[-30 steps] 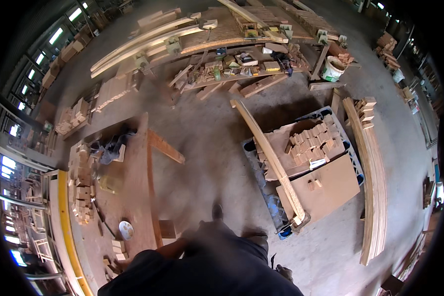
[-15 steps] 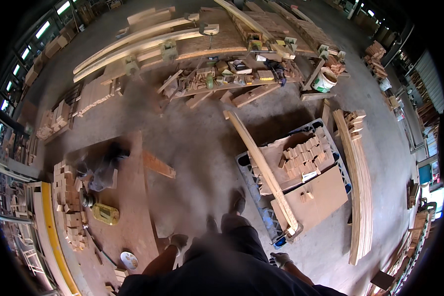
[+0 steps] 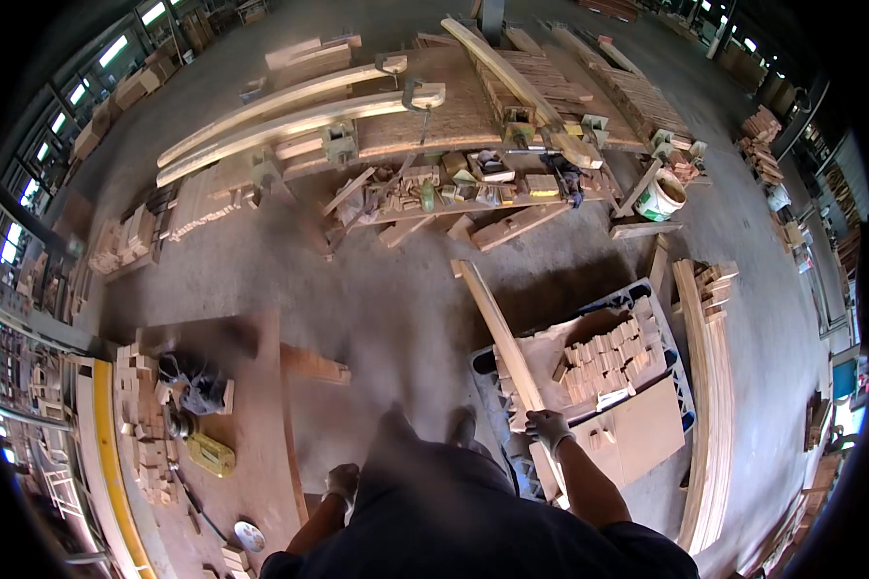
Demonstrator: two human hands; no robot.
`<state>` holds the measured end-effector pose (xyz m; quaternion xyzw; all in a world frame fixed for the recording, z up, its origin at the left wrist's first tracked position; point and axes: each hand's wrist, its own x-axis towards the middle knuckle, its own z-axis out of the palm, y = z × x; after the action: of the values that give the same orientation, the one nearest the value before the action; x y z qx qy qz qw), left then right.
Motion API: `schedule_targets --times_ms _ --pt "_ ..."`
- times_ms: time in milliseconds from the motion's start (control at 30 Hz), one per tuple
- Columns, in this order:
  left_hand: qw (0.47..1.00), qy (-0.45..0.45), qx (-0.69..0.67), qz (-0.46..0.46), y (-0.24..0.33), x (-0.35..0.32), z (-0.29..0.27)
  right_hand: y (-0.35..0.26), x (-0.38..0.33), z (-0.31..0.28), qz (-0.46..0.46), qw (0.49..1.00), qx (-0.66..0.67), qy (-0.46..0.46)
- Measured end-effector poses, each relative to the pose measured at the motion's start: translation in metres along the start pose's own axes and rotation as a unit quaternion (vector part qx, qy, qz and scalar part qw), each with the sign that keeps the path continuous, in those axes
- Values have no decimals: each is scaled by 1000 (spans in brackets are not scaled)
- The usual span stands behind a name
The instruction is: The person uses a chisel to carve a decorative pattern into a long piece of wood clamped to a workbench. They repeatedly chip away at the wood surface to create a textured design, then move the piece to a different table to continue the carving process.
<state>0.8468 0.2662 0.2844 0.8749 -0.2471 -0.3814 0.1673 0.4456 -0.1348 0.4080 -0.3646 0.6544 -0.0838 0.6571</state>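
Observation:
My right hand, in a pale work glove, appears in front of a long timber beam. Its fingers are bent but apart, with nothing visible in them; whether it touches the beam I cannot tell. The beam slants across a dark plastic pallet bearing cardboard and rows of small wood blocks. My left hand, also gloved, hangs low beside the edge of the brown worktable. Its fingers are curled in, and no object shows in them.
On the left worktable lie stacked blocks, a yellowish container and a dark bundle. Long boards are stacked right of the pallet. Ahead stands a cluttered bench with a white bucket beside it.
My right hand has come up and forward from beside my body to over the beam. The surroundings sit lower in view, and my legs have shifted. The beam keeps its place on the pallet.

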Motion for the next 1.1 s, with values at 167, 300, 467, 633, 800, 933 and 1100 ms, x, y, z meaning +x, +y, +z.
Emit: schedule_targets --times_ms 167,300,467,633,800,933,1100 --pt "931 -10 -344 -120 47 50 -18 -47 10 14 16 998 68 -3" --pt "968 56 -230 80 109 115 -42 3 49 7 114 990 76 16" --pt "984 -11 -60 169 184 211 -85 29 43 34 180 979 33 92" --pt "964 9 -81 254 223 305 -119 14 63 69 172 984 27 40" --pt "936 -16 84 342 312 317 -184 -48 60 105 175 980 48 83" --pt "930 -25 23 367 329 349 -179 -92 73 108 153 982 53 94" --pt "950 -64 -26 304 351 373 -159 -127 144 66 109 963 235 75"
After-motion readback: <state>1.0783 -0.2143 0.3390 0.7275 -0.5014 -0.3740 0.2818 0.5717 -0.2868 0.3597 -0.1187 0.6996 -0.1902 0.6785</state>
